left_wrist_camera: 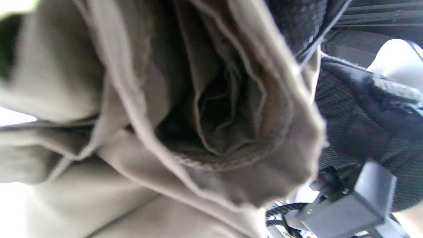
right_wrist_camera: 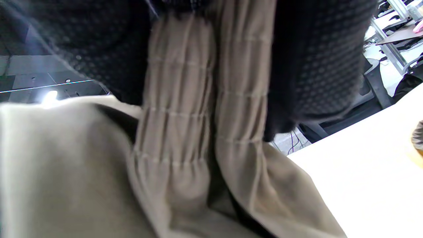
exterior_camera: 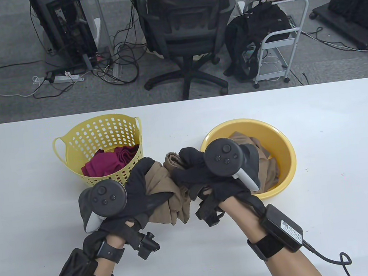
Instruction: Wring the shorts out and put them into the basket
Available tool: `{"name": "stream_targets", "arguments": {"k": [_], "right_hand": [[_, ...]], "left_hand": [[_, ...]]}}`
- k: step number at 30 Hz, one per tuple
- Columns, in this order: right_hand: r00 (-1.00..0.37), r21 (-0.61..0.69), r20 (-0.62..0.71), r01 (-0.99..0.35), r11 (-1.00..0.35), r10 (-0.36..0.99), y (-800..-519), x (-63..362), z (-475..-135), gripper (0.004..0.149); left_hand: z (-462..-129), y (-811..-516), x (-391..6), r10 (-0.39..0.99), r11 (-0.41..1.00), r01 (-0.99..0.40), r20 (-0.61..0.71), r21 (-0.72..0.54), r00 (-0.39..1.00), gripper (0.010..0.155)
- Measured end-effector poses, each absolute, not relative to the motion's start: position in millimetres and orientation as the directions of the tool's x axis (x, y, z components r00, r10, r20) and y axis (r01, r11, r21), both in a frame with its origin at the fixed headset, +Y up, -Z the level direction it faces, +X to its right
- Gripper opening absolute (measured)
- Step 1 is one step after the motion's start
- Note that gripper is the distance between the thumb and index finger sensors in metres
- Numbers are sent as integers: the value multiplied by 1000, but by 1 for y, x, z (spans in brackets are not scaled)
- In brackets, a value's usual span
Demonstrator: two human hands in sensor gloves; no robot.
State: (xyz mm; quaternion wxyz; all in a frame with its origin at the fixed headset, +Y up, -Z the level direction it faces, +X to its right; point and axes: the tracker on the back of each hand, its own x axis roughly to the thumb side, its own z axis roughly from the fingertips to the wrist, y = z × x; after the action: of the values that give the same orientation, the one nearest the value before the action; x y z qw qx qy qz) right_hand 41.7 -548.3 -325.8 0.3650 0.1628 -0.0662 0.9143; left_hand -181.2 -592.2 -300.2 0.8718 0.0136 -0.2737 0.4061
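Gripping the tan shorts (exterior_camera: 168, 188) at centre frame, the left hand (exterior_camera: 137, 190) and right hand (exterior_camera: 205, 175) curl their fingers round the bunched cloth, held above the white table (exterior_camera: 328, 194) between the yellow basket (exterior_camera: 71, 151), upper left, holding a maroon cloth (exterior_camera: 109, 160), and the yellow basin (exterior_camera: 286, 152), right. Left wrist view: folded fabric fills the frame, blurred, with gloved fingers (left_wrist_camera: 357, 119) at right. Right wrist view: gloved fingers (right_wrist_camera: 317, 59) clamp the ribbed waistband (right_wrist_camera: 205, 99). Wringing well probably means twisting the hands in opposite directions over the basin.
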Motion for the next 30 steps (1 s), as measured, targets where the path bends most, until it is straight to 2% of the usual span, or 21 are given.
{"name": "stream_targets", "arguments": {"k": [7,12,18,26,30], "right_hand": [[-637,31,343,-727,-686,690,-550,37,-324,63],[-588,67,323,-768,-637,742,-552,30,-318,63],[-561,94,339,-779,-620,756,-552,23,-314,63],[-533,109,371,-788,-606,760,-552,15,-306,62],[-500,144,381,-798,-585,777,-553,15,-307,61]], "left_hand": [[-295,-593,-170,693,667,-700,556,-254,459,114],[-291,-593,-164,622,724,-670,574,-163,532,126],[-288,-593,-163,599,729,-677,572,-99,561,133],[-288,-593,-164,553,760,-650,557,-31,620,133],[-288,-593,-165,547,761,-649,555,-18,627,128]]}}
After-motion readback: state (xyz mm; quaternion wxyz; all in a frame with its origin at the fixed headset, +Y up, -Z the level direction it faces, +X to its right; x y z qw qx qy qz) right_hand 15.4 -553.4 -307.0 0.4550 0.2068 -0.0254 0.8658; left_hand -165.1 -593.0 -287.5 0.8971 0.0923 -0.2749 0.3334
